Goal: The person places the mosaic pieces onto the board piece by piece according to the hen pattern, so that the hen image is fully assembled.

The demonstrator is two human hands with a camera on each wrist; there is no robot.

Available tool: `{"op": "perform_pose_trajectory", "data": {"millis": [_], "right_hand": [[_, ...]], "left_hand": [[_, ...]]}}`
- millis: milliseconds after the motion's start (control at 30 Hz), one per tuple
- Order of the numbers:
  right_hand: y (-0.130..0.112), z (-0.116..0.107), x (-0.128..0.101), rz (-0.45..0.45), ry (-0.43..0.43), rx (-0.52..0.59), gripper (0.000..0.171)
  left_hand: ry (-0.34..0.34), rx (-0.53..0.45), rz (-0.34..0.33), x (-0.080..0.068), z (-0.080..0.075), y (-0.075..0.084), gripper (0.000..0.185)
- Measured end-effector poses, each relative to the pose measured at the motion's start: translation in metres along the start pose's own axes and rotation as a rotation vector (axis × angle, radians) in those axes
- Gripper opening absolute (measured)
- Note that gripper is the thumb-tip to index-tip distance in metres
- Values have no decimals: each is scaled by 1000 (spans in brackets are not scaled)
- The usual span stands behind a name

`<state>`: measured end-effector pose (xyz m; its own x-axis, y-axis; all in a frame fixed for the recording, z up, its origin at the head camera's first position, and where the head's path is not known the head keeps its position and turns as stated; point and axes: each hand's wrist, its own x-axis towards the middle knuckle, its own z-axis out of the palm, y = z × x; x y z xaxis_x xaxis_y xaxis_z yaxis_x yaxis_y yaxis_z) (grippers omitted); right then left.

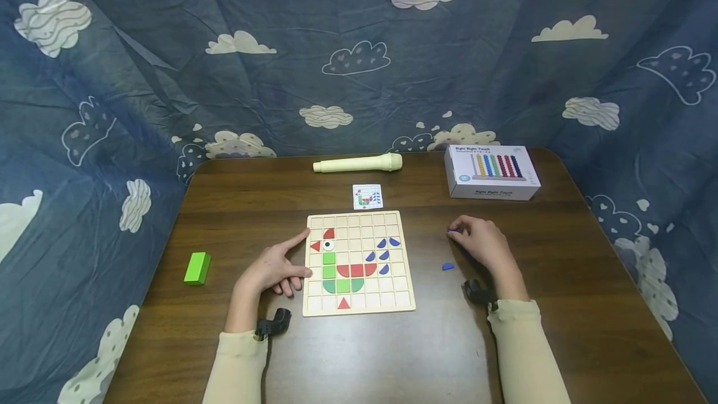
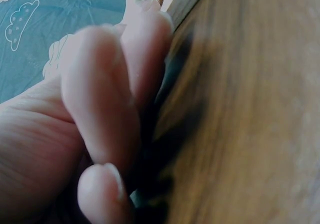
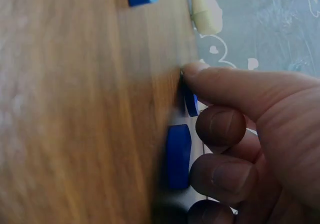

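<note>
A pale wooden grid board (image 1: 406, 304) lies mid-table with red, green and blue pieces set in it. My left hand (image 1: 294, 257) rests on the table against the board's left edge, index finger stretched along it, holding nothing. In the left wrist view only its fingers (image 2: 110, 98) show, close up. My right hand (image 1: 457, 235) sits right of the board, its fingertips (image 3: 220, 126) pinching a small blue piece (image 1: 453, 230) (image 3: 191, 103) against the table. A second blue piece (image 3: 178, 156) lies under the curled fingers. A third blue piece (image 1: 447, 266) lies loose between hand and board.
A pattern card (image 1: 367, 196) lies behind the board, with a cream tube (image 1: 359, 163) beyond it. A white abacus box (image 1: 492, 171) stands back right. A green block (image 1: 197, 267) sits near the left table edge. Blue cloud-print cloth surrounds the brown table (image 1: 561, 279).
</note>
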<state>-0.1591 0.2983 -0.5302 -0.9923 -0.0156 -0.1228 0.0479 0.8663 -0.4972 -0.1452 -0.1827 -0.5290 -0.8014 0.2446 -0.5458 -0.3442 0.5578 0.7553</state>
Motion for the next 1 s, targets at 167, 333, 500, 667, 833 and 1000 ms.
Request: {"op": "perform_pose_trajectory", "data": {"millis": [167,333,500,667,833,1000], "right_hand": [[1,0,-1,13,2,15,21],[6,-2,-2,38,-19,38,27],[7,-2,-3,41,-4,32,26],[-19,5,-14,-11,85,23,25],[-72,26,-31,-76,123,101,22],[-101,52,-37,-75,84,120,17]], "left_hand": [[-1,-3,-1,0,0,0,97],[-4,-4,-1,1,0,0,97],[-2,5,-2,1,0,0,97],[-2,13,-4,0,0,-1,97],[-1,11,-9,0,0,0,97],[-9,-2,-16,1,0,2,98]]}}
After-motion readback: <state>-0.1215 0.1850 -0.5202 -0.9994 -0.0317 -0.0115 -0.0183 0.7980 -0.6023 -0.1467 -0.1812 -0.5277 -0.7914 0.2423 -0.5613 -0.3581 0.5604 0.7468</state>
